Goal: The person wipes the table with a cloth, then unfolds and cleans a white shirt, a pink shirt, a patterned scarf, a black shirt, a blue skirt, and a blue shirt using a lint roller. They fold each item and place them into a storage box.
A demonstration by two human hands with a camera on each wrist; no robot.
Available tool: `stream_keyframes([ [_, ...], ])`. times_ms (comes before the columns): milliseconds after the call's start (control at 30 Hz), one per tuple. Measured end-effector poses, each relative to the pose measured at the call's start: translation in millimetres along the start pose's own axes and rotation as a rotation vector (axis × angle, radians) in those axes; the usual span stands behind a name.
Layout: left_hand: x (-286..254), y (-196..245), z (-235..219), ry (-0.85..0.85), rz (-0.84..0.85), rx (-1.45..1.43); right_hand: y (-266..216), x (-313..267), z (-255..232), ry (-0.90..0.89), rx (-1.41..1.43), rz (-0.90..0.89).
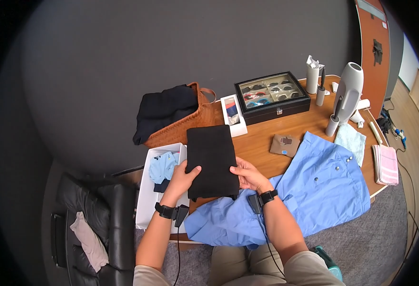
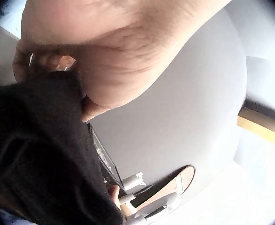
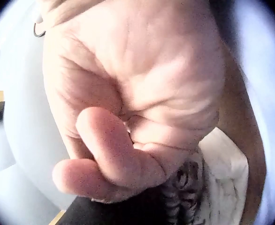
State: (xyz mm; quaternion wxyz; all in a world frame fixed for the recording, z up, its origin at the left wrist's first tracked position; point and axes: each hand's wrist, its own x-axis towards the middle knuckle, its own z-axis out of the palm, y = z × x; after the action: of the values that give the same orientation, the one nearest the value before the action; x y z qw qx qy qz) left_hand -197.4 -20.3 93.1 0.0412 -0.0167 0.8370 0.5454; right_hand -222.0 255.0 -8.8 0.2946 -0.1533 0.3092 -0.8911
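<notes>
A folded black cloth (image 1: 212,162), neatly rectangular, is held up over the front of the table by both hands. On its left side the left hand (image 1: 183,178) grips the edge, thumb on the near face. The right hand (image 1: 251,175) pinches the opposite edge with its thumb in front. The left wrist view shows the dark fabric (image 2: 39,154) bunched close below the palm. In the right wrist view the fingers (image 3: 109,140) curl in, with black fabric beneath. Below the cloth lies a light blue shirt (image 1: 323,176), spread over the table's front edge.
A white box (image 1: 145,209) with folded light blue clothing (image 1: 162,167) sits to the left. Behind it stands a woven brown basket (image 1: 171,132) of dark clothes. Further back are a glasses case (image 1: 278,112) and a narrow white box (image 1: 239,128). A brown folded item (image 1: 284,145) lies mid-table.
</notes>
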Motion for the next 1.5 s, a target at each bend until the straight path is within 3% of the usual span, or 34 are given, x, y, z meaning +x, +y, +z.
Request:
stream_keyframes([
  [67,-1.0,-5.2,-0.2,0.109,0.117,0.561,-3.8,-2.9,5.5,-0.063,0.048,0.013],
  [200,-11.2,1.5,-4.0,0.129,0.167,0.703,-8.5,-9.6,12.6,-0.078,0.046,0.008],
  [267,-23.0,18.6,2.8,-0.103,-0.123,-0.278,-7.6,-12.5,14.8,-0.029,0.098,0.006],
  [300,-29.2,25.8,5.5,-0.095,-0.124,-0.280,-8.0,-15.2,17.0,-0.034,0.098,0.012],
  [367,-38.9,35.7,11.8,-0.242,-0.266,-0.664,-8.0,-20.4,16.0,-0.098,0.189,0.007],
  [567,-55.2,37.8,32.8,-0.321,-0.350,-0.789,8.2,-24.7,-12.9,-0.272,0.313,-0.024],
  [733,-77.5,33.6,50.5,-0.373,-0.376,-1.065,7.0,-39.1,-10.3,-0.205,0.273,-0.038],
  [867,-82.5,31.9,39.1,-0.297,-0.386,-1.116,6.5,-39.9,-2.5,-0.291,0.240,0.042],
  [900,-86.7,31.9,34.6,-0.279,-0.377,-1.127,8.9,-41.5,2.4,-0.245,0.231,0.027],
  [967,-96.4,35.0,23.9,-0.269,-0.215,-1.018,8.3,-42.3,10.8,-0.206,0.217,0.022],
  [1033,-104.9,38.0,5.1,-0.206,-0.117,-0.943,1.8,-38.3,9.1,-0.469,0.421,0.083],
  [1067,-113.9,44.6,-6.9,-0.156,-0.036,-0.862,1.4,-34.3,4.3,-0.474,0.420,0.094],
  [1133,-127.4,47.1,-49.4,-0.066,-0.167,-0.813,3.8,-27.1,-8.7,-0.601,0.389,0.116],
  [1167,-131.4,49.0,-66.2,0.018,-0.055,-0.816,4.9,-24.6,-14.0,-0.648,0.377,0.120],
  [1200,-125.7,37.8,-90.9,-0.092,-0.031,-0.915,4.7,-24.2,-14.2,-0.646,0.378,0.123],
  [1300,-105.1,-17.7,-169.2,-0.025,-0.066,-0.864,4.2,-25.0,-9.0,-0.612,0.353,0.126],
  [1500,-89.1,-72.1,-204.4,0.138,-0.126,-0.840,3.1,-25.3,-2.9,-0.543,0.297,0.160],
])
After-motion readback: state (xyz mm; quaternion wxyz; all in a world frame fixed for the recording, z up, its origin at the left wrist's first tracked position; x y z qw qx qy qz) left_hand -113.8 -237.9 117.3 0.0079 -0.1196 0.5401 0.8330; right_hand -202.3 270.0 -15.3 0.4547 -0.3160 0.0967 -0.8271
